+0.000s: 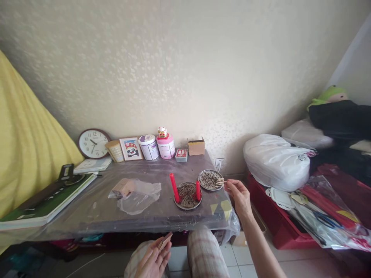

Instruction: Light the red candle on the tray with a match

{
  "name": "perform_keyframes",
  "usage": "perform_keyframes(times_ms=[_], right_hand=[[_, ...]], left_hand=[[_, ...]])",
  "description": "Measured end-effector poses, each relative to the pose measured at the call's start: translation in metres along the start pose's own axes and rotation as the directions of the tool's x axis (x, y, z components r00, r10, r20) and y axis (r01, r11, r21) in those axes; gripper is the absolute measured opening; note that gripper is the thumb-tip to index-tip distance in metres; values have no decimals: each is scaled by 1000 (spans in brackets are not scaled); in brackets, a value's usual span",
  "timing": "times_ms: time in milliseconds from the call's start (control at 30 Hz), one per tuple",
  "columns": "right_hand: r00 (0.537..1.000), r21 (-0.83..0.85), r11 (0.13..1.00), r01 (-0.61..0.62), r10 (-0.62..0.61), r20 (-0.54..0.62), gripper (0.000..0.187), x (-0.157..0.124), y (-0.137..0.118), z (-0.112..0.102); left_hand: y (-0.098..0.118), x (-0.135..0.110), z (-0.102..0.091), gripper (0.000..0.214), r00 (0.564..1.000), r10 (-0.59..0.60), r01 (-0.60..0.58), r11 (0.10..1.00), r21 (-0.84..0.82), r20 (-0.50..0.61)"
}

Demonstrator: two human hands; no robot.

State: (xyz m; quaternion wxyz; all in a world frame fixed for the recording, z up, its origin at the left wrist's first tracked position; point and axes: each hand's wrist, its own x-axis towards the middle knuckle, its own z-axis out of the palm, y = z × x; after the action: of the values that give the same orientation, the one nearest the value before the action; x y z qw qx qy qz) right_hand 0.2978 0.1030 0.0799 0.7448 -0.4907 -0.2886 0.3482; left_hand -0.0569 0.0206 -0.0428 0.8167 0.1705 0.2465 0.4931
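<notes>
My right hand (238,191) pinches a small bunch of matchsticks (220,182) over the edge of a round metal plate (205,188) with dark specks on it. Low in front of my knees, my left hand (153,259) is closed around a small flat brown matchbox (165,242), partly covered by the fingers. Between the hands, on the table, lies a second round metal plate (188,207) with dark bits on it. A taller red candle (174,187) stands tilted on its left side, and a shorter red candle (198,190) stands upright on its right.
A crumpled clear plastic bag (142,197) with brown boxes (124,187) lies left on the plastic-covered table (98,208). Along the wall stand a clock (94,143), a panda picture (131,148), tins (148,147) and a cardboard box (196,148). A red bin (285,231) is at right.
</notes>
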Motion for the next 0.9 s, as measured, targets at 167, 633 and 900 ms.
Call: perform_keyframes(times_ms=[167,633,900], right_hand=[[999,-240,970,27,-22,23,37,16,16,-15],[970,-530,822,208,-243,5,28,42,42,-8],[983,-474,863,177,-132,127,42,-17,16,-16]], left_hand=[[0,-1,-4,26,1000,-2,1,1000,26,14],[3,0,-12,22,998,-35,36,999,22,-48],[-3,-2,11,28,990,-13,32,992,125,-144]])
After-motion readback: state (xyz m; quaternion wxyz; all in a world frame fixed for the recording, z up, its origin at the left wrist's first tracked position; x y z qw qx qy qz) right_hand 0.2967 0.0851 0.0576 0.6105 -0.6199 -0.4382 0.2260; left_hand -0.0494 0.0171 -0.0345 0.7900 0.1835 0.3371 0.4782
